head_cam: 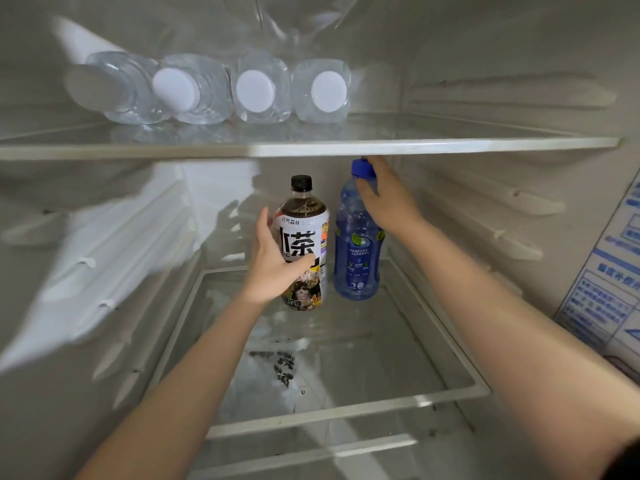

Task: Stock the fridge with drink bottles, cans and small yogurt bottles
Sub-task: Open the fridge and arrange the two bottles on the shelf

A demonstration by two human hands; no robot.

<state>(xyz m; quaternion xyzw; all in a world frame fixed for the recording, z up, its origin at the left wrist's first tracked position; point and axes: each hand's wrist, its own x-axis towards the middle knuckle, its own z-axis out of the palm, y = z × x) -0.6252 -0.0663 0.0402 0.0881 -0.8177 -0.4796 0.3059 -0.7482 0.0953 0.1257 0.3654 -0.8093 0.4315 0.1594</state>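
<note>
Two bottles stand upright, side by side, at the back of the lower glass shelf (pixel 346 407). My left hand (pixel 273 261) grips the tea bottle (pixel 306 220), which has a black cap and a white label, around its middle. My right hand (pixel 384 195) holds the blue drink bottle (pixel 356 258) by its neck and blue cap, just under the upper shelf's front edge. Several clear water bottles (pixel 256 88) with white caps lie on their sides on the upper glass shelf (pixel 415 145), caps facing me.
Ribbed white fridge walls with shelf rails close in on both sides. A blue-and-white printed sticker (pixel 609 278) sits on the right wall. A plastic bag with dark print (pixel 277 368) shows through the lower shelf's glass.
</note>
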